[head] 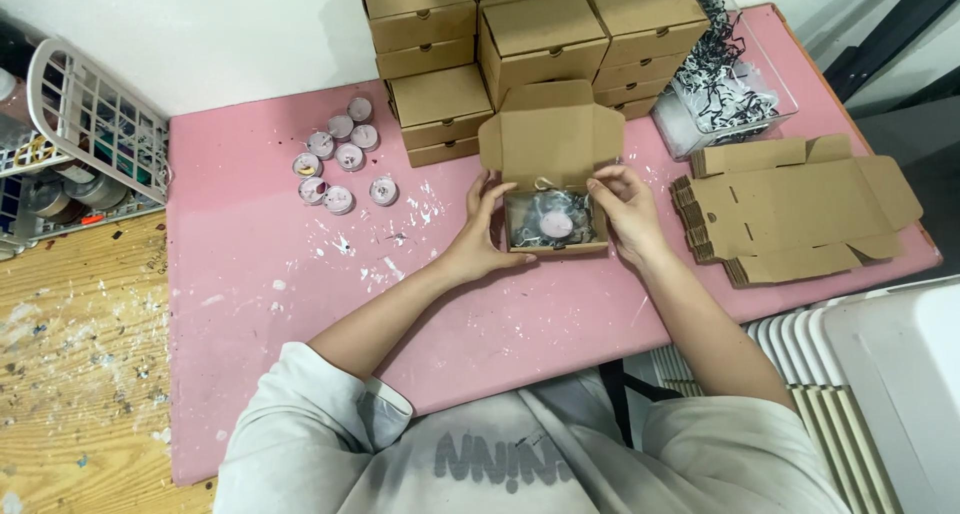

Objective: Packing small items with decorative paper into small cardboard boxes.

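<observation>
An open brown cardboard box [549, 140] sits on the pink table [260, 304], its lid flipped up toward the back. Inside lies a clear bag with a small pink candle [552, 220], tied with string. My left hand [482, 236] holds the box's left side, thumb along its front edge. My right hand [622, 208] grips the right side, fingers touching the top of the bag.
Stacks of closed brown boxes [530, 29] stand behind. Several small pink candles [340, 162] lie at the back left. Flat unfolded boxes [795, 209] are piled on the right, a clear bin of shredded paper [730, 84] beyond them. A white wire basket [85, 134] is left of the table.
</observation>
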